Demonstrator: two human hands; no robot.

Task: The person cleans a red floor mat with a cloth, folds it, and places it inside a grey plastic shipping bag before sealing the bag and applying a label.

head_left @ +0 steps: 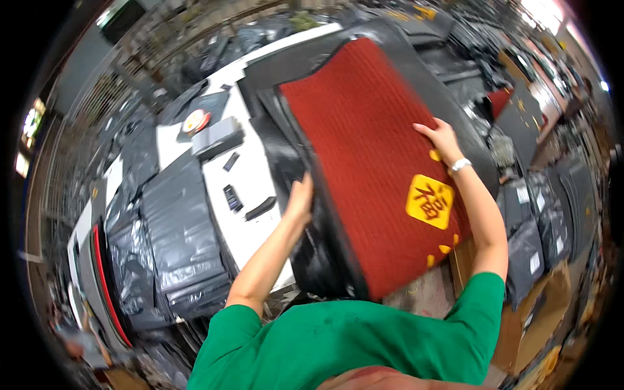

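Note:
A dark red ribbed floor mat (pixel 351 117) with a yellow diamond emblem and small yellow marks lies slantwise before me, over a stack of black mats (pixel 458 107). My right hand (pixel 444 140), a white band at its wrist, grips the mat's right edge, thumb stretched over the top. At the mat's left side, black plastic sheeting or a bag (pixel 279 146) runs along the edge. My left hand (pixel 300 198) is closed on that plastic; its fingers are partly hidden and slightly blurred.
On the white table (pixel 224 188) stand a grey box (pixel 218 138), a tape roll (pixel 195 121) and several small black items. Black plastic-wrapped packages (pixel 182 227) lie at the left. Wrapped packs (pixel 526 253) and an open cardboard box (pixel 536 318) stand at the right.

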